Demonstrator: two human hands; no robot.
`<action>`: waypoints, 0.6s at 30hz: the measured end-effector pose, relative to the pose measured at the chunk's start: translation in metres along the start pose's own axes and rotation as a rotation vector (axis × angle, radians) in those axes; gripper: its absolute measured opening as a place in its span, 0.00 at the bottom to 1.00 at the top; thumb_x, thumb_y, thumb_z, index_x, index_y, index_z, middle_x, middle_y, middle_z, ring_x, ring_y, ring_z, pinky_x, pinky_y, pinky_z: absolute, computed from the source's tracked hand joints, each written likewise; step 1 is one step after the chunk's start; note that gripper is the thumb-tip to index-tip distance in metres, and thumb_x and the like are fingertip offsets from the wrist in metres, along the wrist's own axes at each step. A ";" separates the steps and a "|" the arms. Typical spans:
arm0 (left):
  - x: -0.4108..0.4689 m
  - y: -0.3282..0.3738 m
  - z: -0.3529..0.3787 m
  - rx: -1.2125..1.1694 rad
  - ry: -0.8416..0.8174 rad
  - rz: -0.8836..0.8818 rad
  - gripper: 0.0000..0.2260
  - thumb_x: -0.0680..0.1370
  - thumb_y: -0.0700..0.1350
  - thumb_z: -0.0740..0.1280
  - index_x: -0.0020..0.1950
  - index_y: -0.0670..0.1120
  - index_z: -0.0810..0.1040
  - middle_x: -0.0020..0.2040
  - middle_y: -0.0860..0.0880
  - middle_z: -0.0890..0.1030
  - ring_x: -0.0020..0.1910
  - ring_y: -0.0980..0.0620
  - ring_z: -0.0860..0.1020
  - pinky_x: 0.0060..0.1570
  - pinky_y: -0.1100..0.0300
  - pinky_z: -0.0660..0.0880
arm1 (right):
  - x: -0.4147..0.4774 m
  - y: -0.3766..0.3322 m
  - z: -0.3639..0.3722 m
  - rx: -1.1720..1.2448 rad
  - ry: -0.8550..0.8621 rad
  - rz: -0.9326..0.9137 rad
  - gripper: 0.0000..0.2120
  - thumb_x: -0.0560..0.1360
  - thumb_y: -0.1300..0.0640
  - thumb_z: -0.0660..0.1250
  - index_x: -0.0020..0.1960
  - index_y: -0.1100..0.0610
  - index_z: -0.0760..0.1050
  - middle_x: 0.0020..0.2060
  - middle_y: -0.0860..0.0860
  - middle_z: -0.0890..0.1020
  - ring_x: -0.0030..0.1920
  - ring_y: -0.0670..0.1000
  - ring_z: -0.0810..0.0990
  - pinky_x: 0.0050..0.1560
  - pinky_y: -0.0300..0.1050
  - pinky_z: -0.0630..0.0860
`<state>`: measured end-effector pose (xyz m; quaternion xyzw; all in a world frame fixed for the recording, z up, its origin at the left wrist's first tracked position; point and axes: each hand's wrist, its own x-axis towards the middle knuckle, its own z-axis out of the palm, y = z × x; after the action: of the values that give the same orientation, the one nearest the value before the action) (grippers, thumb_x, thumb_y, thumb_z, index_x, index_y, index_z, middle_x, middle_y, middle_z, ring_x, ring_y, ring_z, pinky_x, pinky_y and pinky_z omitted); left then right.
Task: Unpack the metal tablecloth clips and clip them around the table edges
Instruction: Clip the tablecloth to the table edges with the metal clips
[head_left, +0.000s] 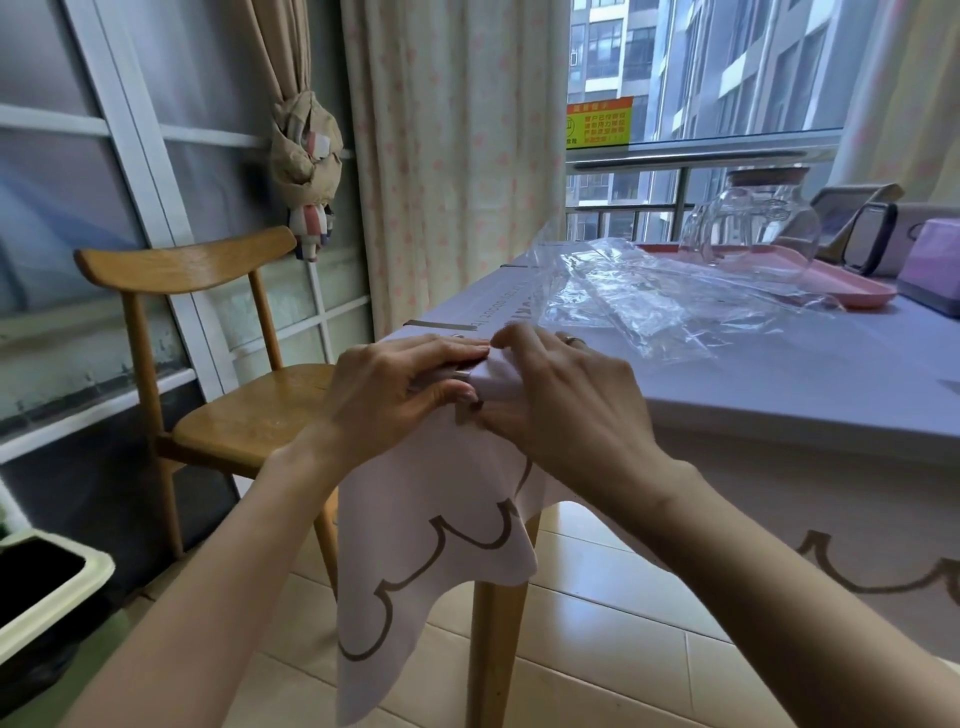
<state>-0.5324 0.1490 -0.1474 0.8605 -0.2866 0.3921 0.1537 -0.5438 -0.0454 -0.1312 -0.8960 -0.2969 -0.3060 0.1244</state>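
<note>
At the near left corner of the table, my left hand grips a metal tablecloth clip, fingers on top and thumb below, only a short silver strip of it showing. My right hand holds the pale lilac tablecloth bunched at the same corner, touching the clip. Another clip sits clamped on the table's left edge just behind my hands. The cloth's corner with brown scallop trim hangs down below. An empty clear plastic bag lies crumpled on the table.
A wooden chair stands left of the table corner. A pink tray with a glass jug is at the back right, beside a pink box. A planter sits on the floor at lower left.
</note>
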 end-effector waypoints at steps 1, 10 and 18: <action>0.000 0.001 0.000 0.012 0.008 0.004 0.19 0.76 0.58 0.62 0.61 0.49 0.78 0.59 0.52 0.80 0.58 0.54 0.78 0.53 0.52 0.78 | -0.005 0.003 -0.003 0.016 -0.005 -0.008 0.23 0.71 0.38 0.65 0.60 0.51 0.70 0.55 0.49 0.78 0.53 0.52 0.76 0.42 0.42 0.62; 0.004 0.003 -0.005 -0.052 -0.033 -0.119 0.27 0.70 0.66 0.62 0.63 0.51 0.76 0.59 0.54 0.79 0.58 0.54 0.78 0.55 0.53 0.77 | -0.069 0.069 -0.054 -0.099 0.151 0.034 0.22 0.72 0.39 0.63 0.54 0.55 0.79 0.57 0.56 0.81 0.57 0.57 0.80 0.69 0.65 0.61; 0.003 0.001 0.000 0.114 -0.071 -0.059 0.26 0.76 0.67 0.52 0.64 0.54 0.74 0.62 0.55 0.77 0.61 0.51 0.76 0.49 0.47 0.79 | -0.128 0.163 -0.096 -0.173 0.004 0.141 0.28 0.74 0.30 0.53 0.66 0.44 0.69 0.63 0.49 0.77 0.59 0.55 0.78 0.55 0.63 0.76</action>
<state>-0.5315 0.1472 -0.1454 0.8894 -0.2434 0.3723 0.1058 -0.5716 -0.2722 -0.1430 -0.9213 -0.2055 -0.3228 0.0684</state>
